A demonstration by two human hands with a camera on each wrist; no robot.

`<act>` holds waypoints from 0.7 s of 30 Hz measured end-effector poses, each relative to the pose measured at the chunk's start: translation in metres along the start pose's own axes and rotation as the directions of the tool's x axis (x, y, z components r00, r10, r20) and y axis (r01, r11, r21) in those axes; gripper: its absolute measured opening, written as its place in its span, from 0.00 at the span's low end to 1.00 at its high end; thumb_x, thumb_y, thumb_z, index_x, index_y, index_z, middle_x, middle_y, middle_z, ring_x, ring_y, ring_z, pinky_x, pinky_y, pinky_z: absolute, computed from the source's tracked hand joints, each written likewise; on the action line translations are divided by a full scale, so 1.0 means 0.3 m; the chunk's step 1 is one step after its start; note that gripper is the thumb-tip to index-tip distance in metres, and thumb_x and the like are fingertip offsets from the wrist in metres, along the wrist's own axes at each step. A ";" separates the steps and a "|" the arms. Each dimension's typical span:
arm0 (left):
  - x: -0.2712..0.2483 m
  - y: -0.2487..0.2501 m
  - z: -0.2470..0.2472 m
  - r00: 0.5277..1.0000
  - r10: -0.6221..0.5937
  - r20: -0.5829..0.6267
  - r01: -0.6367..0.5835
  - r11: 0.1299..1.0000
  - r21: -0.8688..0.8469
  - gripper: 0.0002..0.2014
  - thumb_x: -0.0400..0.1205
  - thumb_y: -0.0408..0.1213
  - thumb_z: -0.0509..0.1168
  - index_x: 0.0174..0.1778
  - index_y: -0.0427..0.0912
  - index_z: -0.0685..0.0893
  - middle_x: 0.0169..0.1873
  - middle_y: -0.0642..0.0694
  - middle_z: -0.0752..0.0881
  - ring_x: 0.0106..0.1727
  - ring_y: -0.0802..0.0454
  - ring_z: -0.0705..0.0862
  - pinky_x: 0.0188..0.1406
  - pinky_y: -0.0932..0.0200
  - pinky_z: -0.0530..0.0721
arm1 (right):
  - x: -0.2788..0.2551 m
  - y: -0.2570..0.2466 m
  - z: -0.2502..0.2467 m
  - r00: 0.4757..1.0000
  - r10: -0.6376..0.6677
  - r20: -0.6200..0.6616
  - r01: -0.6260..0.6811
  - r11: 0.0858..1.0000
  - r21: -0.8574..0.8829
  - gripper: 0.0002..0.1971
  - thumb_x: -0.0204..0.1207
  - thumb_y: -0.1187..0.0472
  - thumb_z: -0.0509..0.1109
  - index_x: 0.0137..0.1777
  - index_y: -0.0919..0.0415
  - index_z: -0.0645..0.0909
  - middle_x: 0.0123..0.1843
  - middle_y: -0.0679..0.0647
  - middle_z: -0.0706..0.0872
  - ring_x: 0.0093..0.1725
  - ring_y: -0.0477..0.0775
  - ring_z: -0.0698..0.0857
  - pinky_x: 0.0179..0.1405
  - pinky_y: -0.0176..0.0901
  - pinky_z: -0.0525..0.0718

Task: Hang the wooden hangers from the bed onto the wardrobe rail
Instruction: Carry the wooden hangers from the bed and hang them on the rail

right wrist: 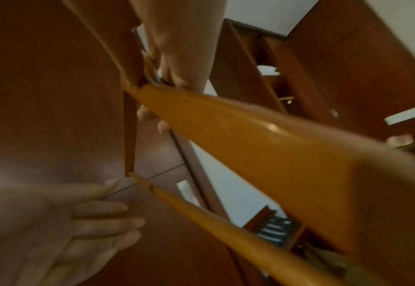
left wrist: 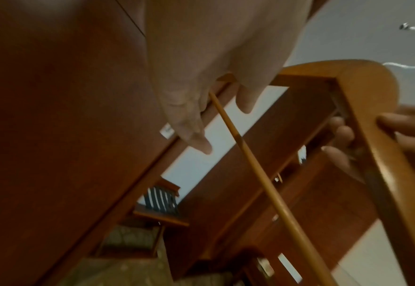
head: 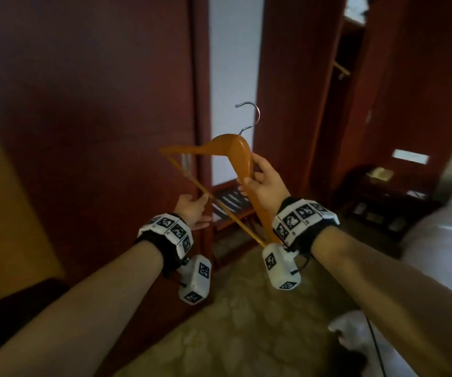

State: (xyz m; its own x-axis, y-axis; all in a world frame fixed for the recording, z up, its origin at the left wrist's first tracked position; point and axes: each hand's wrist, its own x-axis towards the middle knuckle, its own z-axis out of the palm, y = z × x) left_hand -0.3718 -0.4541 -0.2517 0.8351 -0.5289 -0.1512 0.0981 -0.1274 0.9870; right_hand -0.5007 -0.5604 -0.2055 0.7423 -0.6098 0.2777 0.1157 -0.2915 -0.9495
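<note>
An orange wooden hanger with a metal hook is held up in front of me, hook upward. My right hand grips its right shoulder arm, thumb on top and fingers curled under. My left hand sits lower left with fingers straight, thumb beside the thin bottom bar, not clasping it. The gold wardrobe rail shows inside the open wardrobe at upper right. The bed lies to the right; no hangers are visible on it.
Dark red wardrobe doors fill the left and centre. A wooden luggage rack stands low behind the hanger. A dark bedside table sits beside the bed. A white object lies on the patterned carpet.
</note>
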 end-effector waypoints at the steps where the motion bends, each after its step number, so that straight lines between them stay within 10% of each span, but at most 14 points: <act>1: 0.022 0.022 -0.105 0.999 0.017 -0.036 -0.018 1.000 -0.017 0.20 0.85 0.45 0.59 0.70 0.39 0.69 0.53 0.37 0.81 0.38 0.46 0.84 0.32 0.55 0.86 | 0.028 -0.026 0.109 0.999 -0.005 0.046 0.003 0.999 0.039 0.26 0.80 0.75 0.59 0.76 0.54 0.65 0.44 0.55 0.84 0.39 0.51 0.83 0.44 0.39 0.85; 4: 0.085 0.067 -0.416 0.982 0.024 -0.186 -0.041 0.995 -0.091 0.18 0.87 0.46 0.53 0.51 0.32 0.76 0.43 0.34 0.85 0.33 0.44 0.85 0.25 0.55 0.85 | 0.108 -0.091 0.431 0.981 -0.027 0.192 0.003 0.992 0.126 0.29 0.80 0.76 0.59 0.79 0.56 0.61 0.44 0.55 0.84 0.37 0.50 0.83 0.45 0.43 0.85; 15: 0.171 0.099 -1.379 0.763 0.007 -0.646 -0.035 0.999 -0.031 0.05 0.85 0.31 0.60 0.44 0.34 0.75 0.34 0.40 0.82 0.30 0.48 0.83 0.17 0.60 0.84 | 0.259 -0.337 1.397 0.823 -0.074 0.563 -0.044 0.980 0.193 0.30 0.81 0.69 0.61 0.80 0.49 0.58 0.65 0.62 0.79 0.47 0.51 0.84 0.54 0.50 0.87; 21: 0.257 0.187 -1.732 0.663 -0.040 -0.747 -0.007 0.998 -0.060 0.05 0.84 0.29 0.62 0.44 0.35 0.73 0.40 0.37 0.83 0.31 0.47 0.82 0.13 0.61 0.81 | 0.381 -0.442 1.755 0.691 -0.110 0.715 -0.023 0.985 0.174 0.33 0.81 0.68 0.62 0.82 0.51 0.53 0.59 0.59 0.80 0.49 0.54 0.84 0.50 0.52 0.87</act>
State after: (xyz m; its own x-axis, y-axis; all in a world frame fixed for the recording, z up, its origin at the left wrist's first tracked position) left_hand -0.0205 -0.0660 -0.1795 0.9544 0.2816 -0.0990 0.1242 -0.0728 0.9896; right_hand -0.0837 -0.2035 -0.1245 0.9718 0.1375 0.1917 0.2112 -0.1448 -0.9667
